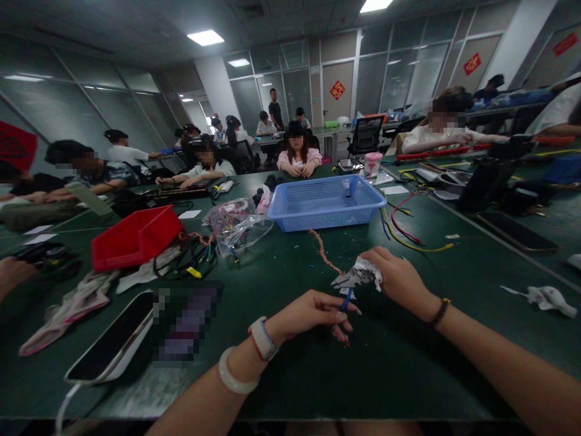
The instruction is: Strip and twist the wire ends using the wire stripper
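Note:
My left hand (324,315) pinches a short blue wire (347,299) between thumb and fingers, with the other fingers spread loosely. The wire's upper end meets the jaws of metal wire strippers (351,277). Those strippers are gripped by my right hand (394,272), with crumpled white tissue (373,269) about the handles. Whether the jaws are closed on the wire, I cannot tell. Just beyond the tool's tip lies a twisted copper strand (324,251), reaching toward the blue basket (327,218).
Left of the basket lie a clear bag of wires (238,224), a red bin (136,239) and cables (188,257). A white-cased device (113,339) is nearer me. Red and yellow wires (408,233) and crumpled tissue (549,300) lie right. Co-workers sit around the green table (281,375).

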Action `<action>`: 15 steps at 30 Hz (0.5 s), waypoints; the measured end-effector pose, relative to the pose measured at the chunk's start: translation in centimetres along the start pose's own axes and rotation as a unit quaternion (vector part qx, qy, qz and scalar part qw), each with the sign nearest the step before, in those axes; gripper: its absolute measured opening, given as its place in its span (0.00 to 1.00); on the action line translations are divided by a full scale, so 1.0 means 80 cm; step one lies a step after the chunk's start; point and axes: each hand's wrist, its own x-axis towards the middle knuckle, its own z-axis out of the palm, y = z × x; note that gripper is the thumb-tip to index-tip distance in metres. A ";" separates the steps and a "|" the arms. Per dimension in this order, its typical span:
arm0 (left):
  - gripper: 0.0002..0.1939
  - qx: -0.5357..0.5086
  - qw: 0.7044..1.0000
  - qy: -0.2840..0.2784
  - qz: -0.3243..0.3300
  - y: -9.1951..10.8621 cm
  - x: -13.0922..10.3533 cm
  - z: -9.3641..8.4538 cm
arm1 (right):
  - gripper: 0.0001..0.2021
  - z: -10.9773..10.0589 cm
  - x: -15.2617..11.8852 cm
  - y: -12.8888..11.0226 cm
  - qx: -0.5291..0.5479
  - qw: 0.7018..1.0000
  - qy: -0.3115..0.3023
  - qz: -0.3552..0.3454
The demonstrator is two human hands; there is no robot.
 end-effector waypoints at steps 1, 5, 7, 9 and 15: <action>0.19 0.001 1.000 -0.001 -0.001 0.000 0.000 0.000 | 0.18 0.001 0.000 0.002 0.008 1.000 -0.001 -0.011; 0.19 0.004 1.000 -0.007 -0.009 0.000 0.000 0.000 | 0.22 0.005 0.000 0.006 0.009 0.999 -0.002 -0.032; 0.19 0.004 1.000 -0.010 -0.009 0.000 0.000 -0.001 | 0.22 0.005 0.001 0.006 -0.001 0.999 0.000 -0.034; 0.19 0.004 1.000 -0.014 -0.008 0.000 0.001 0.000 | 0.21 0.005 0.001 0.005 -0.021 0.999 0.004 -0.033; 0.20 0.013 1.000 -0.014 -0.016 -0.001 0.000 0.000 | 0.14 0.000 0.002 0.000 -0.086 0.996 0.005 -0.019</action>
